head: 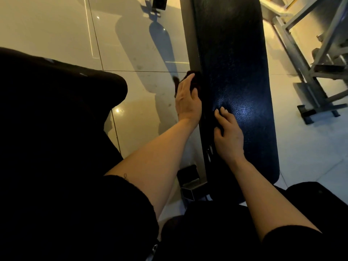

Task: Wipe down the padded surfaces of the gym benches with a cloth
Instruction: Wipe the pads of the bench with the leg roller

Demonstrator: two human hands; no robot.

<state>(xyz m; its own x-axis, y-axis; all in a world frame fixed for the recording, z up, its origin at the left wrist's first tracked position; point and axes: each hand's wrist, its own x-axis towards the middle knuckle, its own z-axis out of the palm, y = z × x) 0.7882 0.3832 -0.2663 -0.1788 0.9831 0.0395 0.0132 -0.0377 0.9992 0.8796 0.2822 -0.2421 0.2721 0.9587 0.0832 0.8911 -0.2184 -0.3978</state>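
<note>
While the person leans over it, the long, dark blue-black padded bench pad with a pebbled leather-like skin point(233, 68) runs away from both hands toward the top of the view. The left hand point(187, 98) sits at the pad's left edge, its fingers curled round a dark, bunched cloth point(194, 81) and pressing it against the side of the pad. The cloth pokes out just beyond the fingertips and to the left of the knuckles, partly hidden by the hand, so its full shape cannot be made out. To the right of that hand and a little nearer the person, the right hand point(228, 134) lies flat on top of the pad, fingers relaxed and slightly spread, holding nothing; its fingertips touch the surface beside a pale sheen of reflected light point(244, 108). The two hands are near each other but apart.

Left of the left hand lies a glossy pale tiled floor point(62, 31) with shadows across it. Below the left wrist, a grey metal frame tube with a black end cap point(188, 178) shows under the pad. Well off to the right of the right hand stands a grey steel rack frame point(308, 59). Both forearms are bare, emerging from black sleeves point(128, 204).
</note>
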